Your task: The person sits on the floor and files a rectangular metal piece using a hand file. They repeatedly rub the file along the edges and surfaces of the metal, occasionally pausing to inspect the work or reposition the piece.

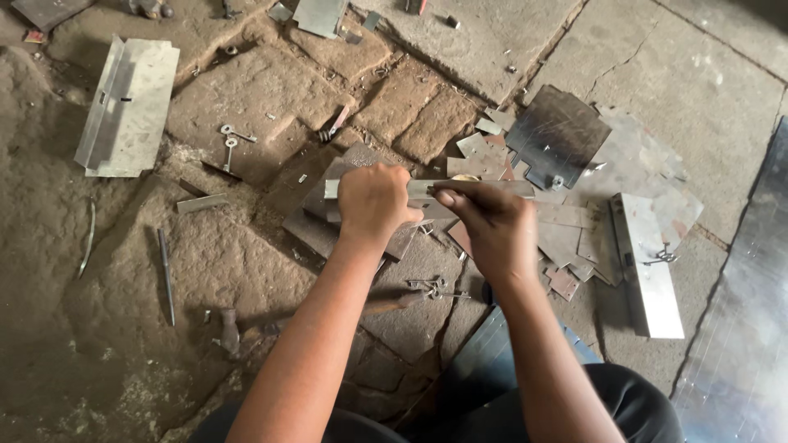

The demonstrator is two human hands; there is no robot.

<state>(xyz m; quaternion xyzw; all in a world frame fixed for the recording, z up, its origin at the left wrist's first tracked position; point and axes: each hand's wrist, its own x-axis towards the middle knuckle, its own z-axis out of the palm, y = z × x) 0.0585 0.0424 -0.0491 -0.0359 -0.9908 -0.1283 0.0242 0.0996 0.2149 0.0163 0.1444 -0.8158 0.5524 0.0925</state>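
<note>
Looking down from my head, I have both hands on a long flat metal strip (472,188) held level above the stone floor (246,90). My left hand (373,203) is curled into a fist around the strip's left part, knuckles up, with a short end of the strip poking out past it. My right hand (486,226) pinches the strip from below and in front, thumb lying along its near edge and fingers folded under, and the strip runs on to the right beyond that hand. Right under my hands lies a heap of cut sheet-metal pieces (566,238), and just beyond my right hand sits a dark notched plate (556,131). To the right of my right hand rests a folded metal channel (648,271) with a bunch of keys on it. Far out past my left hand lies a bigger folded metal tray (130,107), and nearer, a couple of keys (232,138). Below my wrists lies another key bunch (435,287), and near my left forearm a hammer (234,328)
</note>
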